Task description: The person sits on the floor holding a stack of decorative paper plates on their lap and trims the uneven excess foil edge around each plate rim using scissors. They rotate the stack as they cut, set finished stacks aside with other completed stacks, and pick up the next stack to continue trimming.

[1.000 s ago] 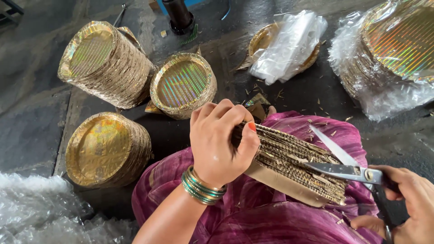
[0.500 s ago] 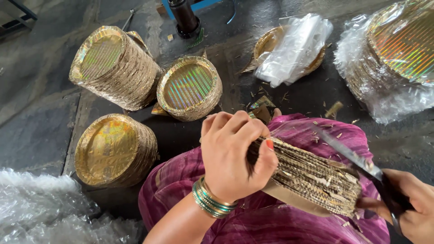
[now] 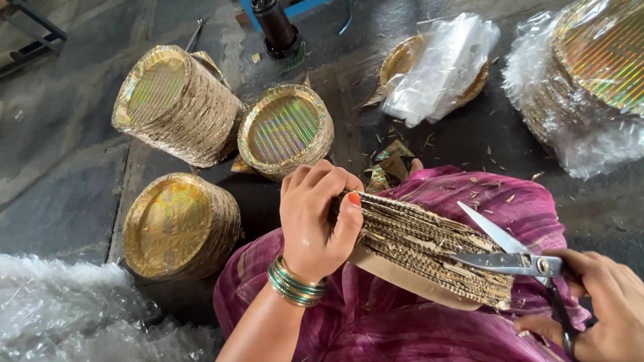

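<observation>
The person's left hand was clenched around one end of a stack of paper plates that lay on its side across the lap, over magenta cloth. The fingers curled over the top of the stack and the thumb pressed its near face. Several green and gold bangles sat at that wrist.

The right hand gripped one pair of scissors by the handles, fingers closed through and around the loops. The two blades stood parted, and the lower one rested on the ribbed edges at the far end of the stack.

On the dark floor beyond the lap stood three loose piles of gold foil plates: one tilted pile towards the floor's far left, one pile just beside it nearer the middle, and one pile close to the left knee. A fourth pile, wrapped in clear plastic, lay at the far right corner. A single plate lay near the far edge with a folded clear plastic bag on top of it. A heap of crumpled clear plastic filled the near left corner. One dark bottle-shaped object stood at the far edge, and small foil scraps lay scattered near the lap.
</observation>
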